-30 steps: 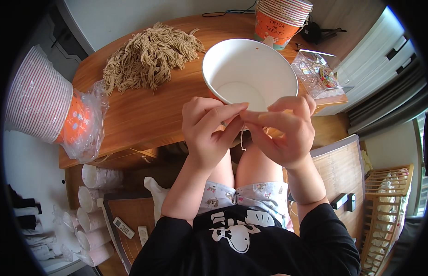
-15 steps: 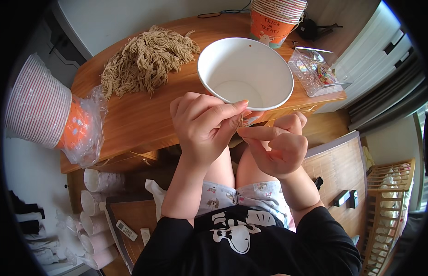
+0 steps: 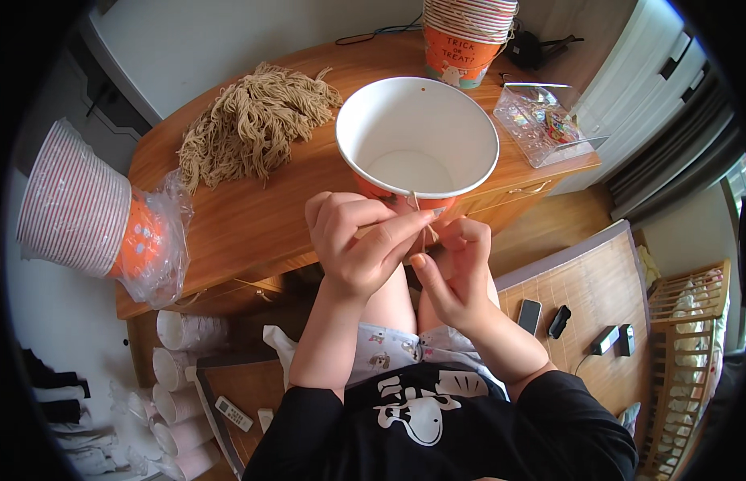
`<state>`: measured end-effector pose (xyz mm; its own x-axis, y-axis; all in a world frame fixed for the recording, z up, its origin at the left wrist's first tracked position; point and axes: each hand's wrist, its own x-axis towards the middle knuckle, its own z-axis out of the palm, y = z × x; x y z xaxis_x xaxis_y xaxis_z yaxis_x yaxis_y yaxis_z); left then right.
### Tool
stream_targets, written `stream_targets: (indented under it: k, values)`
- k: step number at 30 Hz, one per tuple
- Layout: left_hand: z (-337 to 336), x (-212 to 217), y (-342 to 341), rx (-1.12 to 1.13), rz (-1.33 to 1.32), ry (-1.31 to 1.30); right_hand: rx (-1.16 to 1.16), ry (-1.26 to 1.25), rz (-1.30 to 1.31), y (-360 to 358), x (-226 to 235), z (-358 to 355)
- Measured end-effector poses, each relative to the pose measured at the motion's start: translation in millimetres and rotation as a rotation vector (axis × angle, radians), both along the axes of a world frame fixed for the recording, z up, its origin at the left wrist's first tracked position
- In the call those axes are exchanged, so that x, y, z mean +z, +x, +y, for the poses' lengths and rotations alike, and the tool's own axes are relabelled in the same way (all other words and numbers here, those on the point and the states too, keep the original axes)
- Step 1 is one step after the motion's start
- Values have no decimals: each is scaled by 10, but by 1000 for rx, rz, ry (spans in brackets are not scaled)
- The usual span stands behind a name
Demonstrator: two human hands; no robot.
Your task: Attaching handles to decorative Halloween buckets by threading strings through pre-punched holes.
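A large paper bucket [image 3: 389, 148], white inside and orange outside, stands at the desk's near edge with its mouth tilted toward me. A thin beige string [image 3: 414, 198] hangs over its near rim. My left hand [image 3: 358, 244] pinches this string between thumb and forefinger, just below the rim. Close beside it, my right hand [image 3: 463, 276] has its fingers curled at the lower part of the string, thumb raised. Whether the string passes through a hole is hidden. On the desk [image 3: 253, 216], a tangled heap of beige strings [image 3: 253, 124] lies left of the bucket.
More orange buckets are stacked [image 3: 461, 60] at the back right, beside a clear plastic tray [image 3: 541, 124] of small colourful pieces. A plastic-wrapped bucket stack [image 3: 80, 208] lies at the left. A phone [image 3: 529, 317] rests on the mat at right.
My right hand has moved left and turned, bringing its fingers up to the string. The string now shows over the bucket's rim. My view has shifted slightly, uncovering the phone.
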<state>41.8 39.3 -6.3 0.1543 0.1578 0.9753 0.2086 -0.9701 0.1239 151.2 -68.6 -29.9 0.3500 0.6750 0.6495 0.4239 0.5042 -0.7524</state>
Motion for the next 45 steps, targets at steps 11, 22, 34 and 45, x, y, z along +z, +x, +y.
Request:
stream_targets:
  k: [11,22,34,45]
  values:
    - [104,55,-10,52,-22,-19,116,58,-43,117,112,-176]
    - [103,106,-157,42,64,-159,540,-145,-249,262,518,-412]
    - [-172,194,-372,-569,-596,-621,742,-271,-277,1114,1007,-493]
    - [-75,-7,-462,-222,-487,-693,496,-197,442,417,1021,-413]
